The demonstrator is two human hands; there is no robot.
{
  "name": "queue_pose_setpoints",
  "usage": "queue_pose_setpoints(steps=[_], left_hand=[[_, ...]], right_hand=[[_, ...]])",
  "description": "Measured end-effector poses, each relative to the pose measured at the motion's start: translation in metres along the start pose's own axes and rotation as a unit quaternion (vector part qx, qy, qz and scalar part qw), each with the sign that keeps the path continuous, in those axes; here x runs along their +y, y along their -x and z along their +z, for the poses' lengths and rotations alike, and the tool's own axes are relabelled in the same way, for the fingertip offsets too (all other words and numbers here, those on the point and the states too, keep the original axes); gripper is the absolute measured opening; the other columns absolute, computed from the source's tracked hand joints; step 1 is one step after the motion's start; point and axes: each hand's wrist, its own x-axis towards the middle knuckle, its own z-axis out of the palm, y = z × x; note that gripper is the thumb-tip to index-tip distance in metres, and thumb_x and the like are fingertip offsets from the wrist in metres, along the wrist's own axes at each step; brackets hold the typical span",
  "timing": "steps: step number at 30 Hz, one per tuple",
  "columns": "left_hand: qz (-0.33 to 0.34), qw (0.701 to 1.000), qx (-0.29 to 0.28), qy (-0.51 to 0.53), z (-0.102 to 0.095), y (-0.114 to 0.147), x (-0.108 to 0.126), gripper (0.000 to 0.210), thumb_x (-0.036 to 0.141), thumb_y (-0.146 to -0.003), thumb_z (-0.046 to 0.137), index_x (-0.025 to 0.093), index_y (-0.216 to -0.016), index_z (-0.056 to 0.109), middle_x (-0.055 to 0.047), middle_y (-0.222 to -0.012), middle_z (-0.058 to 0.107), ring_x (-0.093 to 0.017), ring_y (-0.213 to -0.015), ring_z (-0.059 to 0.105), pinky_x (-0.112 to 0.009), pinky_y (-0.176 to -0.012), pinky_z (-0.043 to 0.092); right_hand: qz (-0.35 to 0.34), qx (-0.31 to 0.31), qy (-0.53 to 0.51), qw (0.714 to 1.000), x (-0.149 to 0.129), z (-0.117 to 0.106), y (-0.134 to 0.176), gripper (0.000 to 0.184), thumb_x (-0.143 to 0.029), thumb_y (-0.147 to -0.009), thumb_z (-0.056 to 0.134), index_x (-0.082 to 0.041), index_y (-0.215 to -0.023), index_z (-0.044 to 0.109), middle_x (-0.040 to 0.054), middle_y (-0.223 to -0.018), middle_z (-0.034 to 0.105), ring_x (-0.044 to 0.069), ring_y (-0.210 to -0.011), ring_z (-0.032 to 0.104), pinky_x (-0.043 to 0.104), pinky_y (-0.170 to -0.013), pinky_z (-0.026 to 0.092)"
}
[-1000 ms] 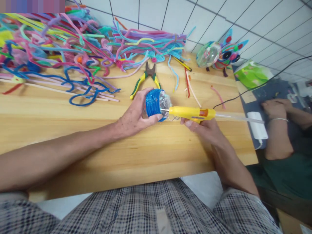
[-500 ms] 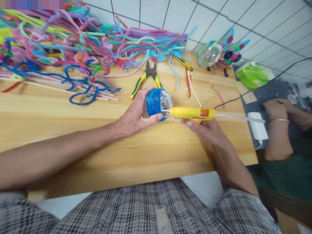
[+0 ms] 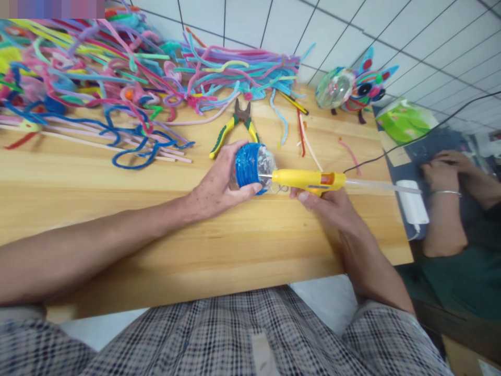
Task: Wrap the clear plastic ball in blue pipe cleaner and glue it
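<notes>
Head cam: L hand (image 3: 216,188) wraps a clear ball (image 3: 253,168) part-covered w/ blue pipe cleaner; thumb under, fingers over the far side, closed firm on it. Ball sits just above the wooden table (image 3: 242,245), roughly mid-table, near the front half.

R hand (image 3: 326,204) grips a yellow glue gun (image 3: 309,181) from below, fingers curled round the handle, closed on it. Gun lies horizontal, just right of the ball, nozzle tip touching the ball's right side at the clear part. Clear glue stick (image 3: 381,186) pokes out the gun's rear, pointing away from the ball past the table's right edge. Black cord (image 3: 410,141) runs from behind the gun up and right.

Rel. to ball:
- pliers (image 3: 236,127), yellow/green handles, just behind it, jaws pointing away, flat on table
- big pile of mixed-colour pipe cleaners (image 3: 129,73) behind and left, along table's far edge; blue loops trail closest
- loose red/pink/white cut pieces (image 3: 307,138) behind-right
- finished ball figure (image 3: 352,86) w/ blue ears, far behind-right, at table corner
- green bag (image 3: 405,122) further right, off the table

Another person's hand (image 3: 444,169) w/ bracelet far right of the ball, beside a white block (image 3: 412,208); well apart from gun.
</notes>
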Motion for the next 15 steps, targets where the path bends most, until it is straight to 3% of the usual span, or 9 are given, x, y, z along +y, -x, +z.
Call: queue_pose_setpoints(steps=[9, 15], left_hand=[[-0.003, 1.000, -0.003, 0.000, -0.0007, -0.0003, 0.0008, 0.096, 0.075, -0.093, 0.079, 0.022, -0.164, 0.042, -0.020, -0.160, 0.058, -0.040, -0.150, 0.059, -0.061, -0.131, 0.051], [0.002, 1.000, -0.003, 0.005, -0.0002, -0.0004, 0.0014, 0.094, 0.075, -0.094, 0.079, 0.024, -0.164, 0.043, -0.020, -0.160, 0.059, -0.040, -0.150, 0.060, -0.061, -0.132, 0.051]], right_hand=[[0.013, 0.001, -0.010, 1.000, -0.0022, 0.0010, -0.0022, 0.053, -0.076, -0.085, 0.087, -0.023, -0.092, 0.079, 0.0043, -0.087, 0.078, 0.020, -0.079, 0.070, 0.037, -0.074, 0.063], [0.021, -0.005, -0.023, 1.000, -0.0086, 0.0016, -0.0043, 0.051, -0.073, -0.086, 0.088, -0.023, -0.089, 0.076, 0.0014, -0.079, 0.071, 0.016, -0.068, 0.061, 0.032, -0.063, 0.054]])
